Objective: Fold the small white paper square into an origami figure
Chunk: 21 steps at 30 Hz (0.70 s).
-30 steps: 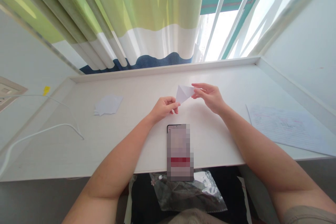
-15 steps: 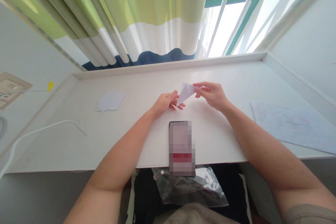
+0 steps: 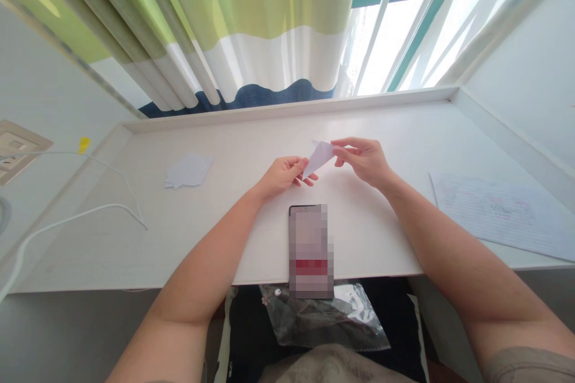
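Note:
Over the white desk (image 3: pixel 215 245) I hold a small folded piece of white paper (image 3: pixel 318 158), pointed at its lower end. My right hand (image 3: pixel 365 160) pinches its right corner between thumb and fingers. My left hand (image 3: pixel 286 173) has its thumb on the paper's left edge, with the fingers partly behind the lower tip. Below the hands lies a phone (image 3: pixel 309 251), its screen blurred out and its lower end reaching past the desk's front edge.
Several white paper pieces (image 3: pixel 188 170) lie at the left. A sheet with writing (image 3: pixel 498 212) rests at the right. White cables (image 3: pixel 90 213) run from the left wall. A clear plastic bag (image 3: pixel 332 323) lies below the desk edge. A curtain (image 3: pixel 260 6) hangs behind.
My left thumb has moved right and closed onto the paper's edge. The paper has tilted slightly, while my right hand keeps its pinch.

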Each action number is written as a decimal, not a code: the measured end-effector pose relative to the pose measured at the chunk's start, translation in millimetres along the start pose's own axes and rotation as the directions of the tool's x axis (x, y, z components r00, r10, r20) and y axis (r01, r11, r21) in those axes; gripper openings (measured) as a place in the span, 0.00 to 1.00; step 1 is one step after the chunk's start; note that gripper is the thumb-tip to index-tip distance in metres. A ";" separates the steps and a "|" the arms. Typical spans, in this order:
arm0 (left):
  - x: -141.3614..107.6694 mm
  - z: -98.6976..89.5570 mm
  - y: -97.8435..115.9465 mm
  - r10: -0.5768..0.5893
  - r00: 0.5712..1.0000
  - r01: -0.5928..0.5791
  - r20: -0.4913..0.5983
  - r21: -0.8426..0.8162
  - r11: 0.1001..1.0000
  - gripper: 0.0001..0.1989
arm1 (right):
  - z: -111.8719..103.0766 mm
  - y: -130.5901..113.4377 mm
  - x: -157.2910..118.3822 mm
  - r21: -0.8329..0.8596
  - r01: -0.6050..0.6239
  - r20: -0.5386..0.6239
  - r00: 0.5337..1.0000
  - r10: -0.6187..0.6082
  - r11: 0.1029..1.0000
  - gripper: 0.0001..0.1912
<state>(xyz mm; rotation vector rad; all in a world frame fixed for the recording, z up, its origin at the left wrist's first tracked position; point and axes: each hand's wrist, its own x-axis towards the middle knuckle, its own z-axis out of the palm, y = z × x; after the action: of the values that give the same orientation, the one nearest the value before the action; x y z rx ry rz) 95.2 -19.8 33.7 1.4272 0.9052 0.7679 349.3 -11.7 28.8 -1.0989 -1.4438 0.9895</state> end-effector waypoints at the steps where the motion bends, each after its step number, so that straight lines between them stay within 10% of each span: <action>1: 0.0 -0.2 -0.1 0.001 1.000 -0.001 0.000 -0.003 1.000 0.36 | 0.3 -0.3 0.2 0.010 0.003 -0.003 1.000 -0.003 1.000 0.25; 12: 1.7 0.8 -2.9 -0.035 0.998 0.032 -0.056 -0.051 0.998 0.26 | 2.4 -4.7 0.5 0.148 -0.045 0.081 0.996 0.034 0.988 0.11; 21: 8.8 8.1 -10.0 0.065 0.962 -0.071 -0.266 -0.014 0.997 0.21 | 8.8 0.7 0.4 0.225 -0.141 0.075 0.989 0.127 0.964 0.27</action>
<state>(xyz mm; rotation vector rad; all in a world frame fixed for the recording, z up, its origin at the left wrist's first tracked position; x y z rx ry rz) 105.6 -16.2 22.7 1.3601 1.0511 1.0368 340.7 -11.4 27.1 -1.0131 -1.2769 1.2630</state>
